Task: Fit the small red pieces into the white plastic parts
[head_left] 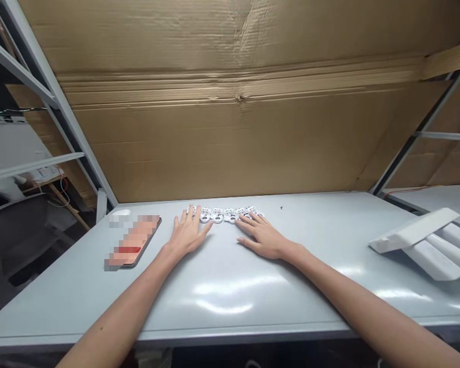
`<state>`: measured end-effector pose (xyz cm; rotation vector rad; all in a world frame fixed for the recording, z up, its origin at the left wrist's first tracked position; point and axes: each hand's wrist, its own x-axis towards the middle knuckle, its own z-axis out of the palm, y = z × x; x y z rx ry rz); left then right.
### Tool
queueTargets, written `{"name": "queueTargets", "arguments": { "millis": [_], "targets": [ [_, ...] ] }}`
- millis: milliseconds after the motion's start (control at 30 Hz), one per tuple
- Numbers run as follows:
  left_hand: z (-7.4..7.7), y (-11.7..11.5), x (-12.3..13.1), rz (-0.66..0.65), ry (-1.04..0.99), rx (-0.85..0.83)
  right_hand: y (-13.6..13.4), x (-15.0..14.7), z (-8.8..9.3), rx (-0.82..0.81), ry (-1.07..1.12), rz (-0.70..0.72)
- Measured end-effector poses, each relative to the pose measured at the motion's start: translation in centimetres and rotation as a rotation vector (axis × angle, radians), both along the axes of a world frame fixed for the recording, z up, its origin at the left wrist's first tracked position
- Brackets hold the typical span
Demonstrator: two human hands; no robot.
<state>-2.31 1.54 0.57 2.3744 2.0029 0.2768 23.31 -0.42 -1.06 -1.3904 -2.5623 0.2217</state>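
A row of several small white plastic parts (223,214) with holes lies near the far edge of a grey table (230,296). My left hand (187,232) rests flat on the table with fingers spread, its fingertips touching the left end of the row. My right hand (262,236) also lies flat with fingers stretched out, its fingertips on the right end of the row. Neither hand holds anything.
A phone (134,241) lies face up to the left of my left hand, a small white object (119,212) beyond it. White plastic strips (425,237) are stacked at the right. A big cardboard sheet (237,102) stands behind the table, between metal rack frames (53,97).
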Motion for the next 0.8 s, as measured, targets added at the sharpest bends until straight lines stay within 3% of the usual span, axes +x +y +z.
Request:
{"name": "queueTargets", "arguments": {
  "millis": [133,367,800],
  "targets": [
    [0.23,-0.25,0.28,-0.004,-0.004,0.069,-0.02,-0.02,0.06,-0.007,-0.007,-0.012],
    [0.41,0.01,0.01,0.218,0.083,-0.036,-0.09,-0.06,0.19,-0.015,-0.023,-0.009],
    [-0.11,-0.54,0.47,0.009,0.060,0.011,0.18,0.10,-0.13,0.018,-0.019,0.007]
  ]
}}
